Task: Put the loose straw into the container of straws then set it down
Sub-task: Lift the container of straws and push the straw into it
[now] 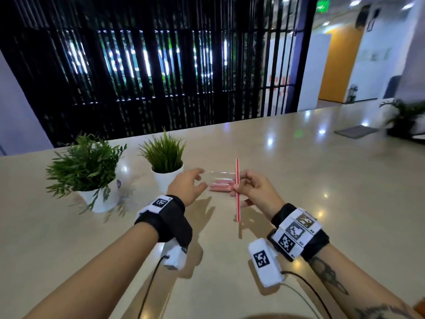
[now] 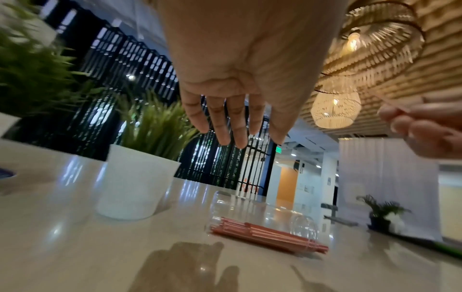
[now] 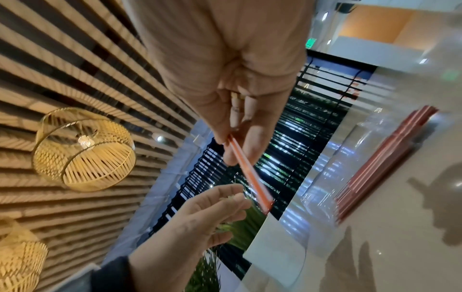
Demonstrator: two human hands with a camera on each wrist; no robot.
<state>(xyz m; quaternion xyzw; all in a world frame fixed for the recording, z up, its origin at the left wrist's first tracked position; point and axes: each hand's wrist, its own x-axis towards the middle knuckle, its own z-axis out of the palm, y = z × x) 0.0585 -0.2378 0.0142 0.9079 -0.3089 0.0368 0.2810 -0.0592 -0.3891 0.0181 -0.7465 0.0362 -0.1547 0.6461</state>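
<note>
A clear plastic container (image 1: 218,177) lies on its side on the beige table (image 1: 310,192) with several red straws (image 1: 219,187) inside. The left wrist view shows the container (image 2: 265,213) and its straws (image 2: 270,236) below my left hand (image 2: 235,126). That hand hovers above them with straight, spread fingers and touches nothing. My left hand (image 1: 202,180) is by the container's left end. My right hand (image 1: 238,185) pinches a red-and-white striped loose straw (image 1: 237,203) upright near the container's right end. In the right wrist view, thumb and fingers hold this straw (image 3: 250,175).
Two green plants in white pots (image 1: 96,196) (image 1: 166,178) stand left of the container, close to my left hand. A dark mat (image 1: 355,131) and another plant (image 1: 404,118) sit far right. A black slatted screen (image 1: 161,77) runs behind the table.
</note>
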